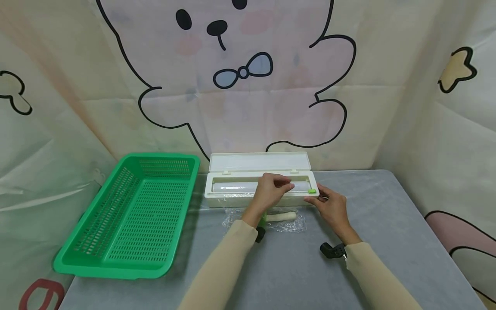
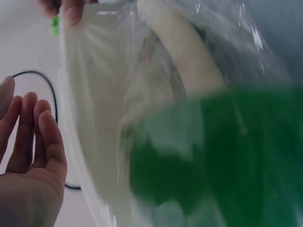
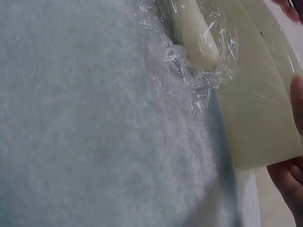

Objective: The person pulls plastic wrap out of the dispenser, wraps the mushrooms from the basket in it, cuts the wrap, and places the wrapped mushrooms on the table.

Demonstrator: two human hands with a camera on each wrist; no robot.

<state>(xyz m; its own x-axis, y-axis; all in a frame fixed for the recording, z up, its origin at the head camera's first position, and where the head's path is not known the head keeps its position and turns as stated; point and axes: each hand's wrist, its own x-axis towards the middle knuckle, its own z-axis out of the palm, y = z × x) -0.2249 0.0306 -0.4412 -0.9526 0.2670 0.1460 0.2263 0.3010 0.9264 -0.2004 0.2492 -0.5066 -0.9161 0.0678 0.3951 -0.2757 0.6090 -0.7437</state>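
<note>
A white cling film dispenser [image 1: 228, 201] stands at the table's back with its lid [image 1: 259, 161] raised. The film roll [image 1: 232, 187] lies inside, and a small green slider [image 1: 311, 190] sits at the rim's right end. My left hand [image 1: 270, 189] hovers over the box, fingers loosely bent, nothing visible between them. My right hand [image 1: 334, 211] holds the box's right front corner, thumb in front and fingers at the side. Clear film [image 3: 232, 47] hangs down the box front over a white stalk [image 1: 282, 216] with a green end, perhaps a leek; my left wrist partly hides it.
To the left on the grey table [image 1: 372, 224] lies a green perforated basket [image 1: 116, 272]. A printed cloth backdrop [image 1: 372, 129] rises close behind the dispenser. More cloth hangs at both sides.
</note>
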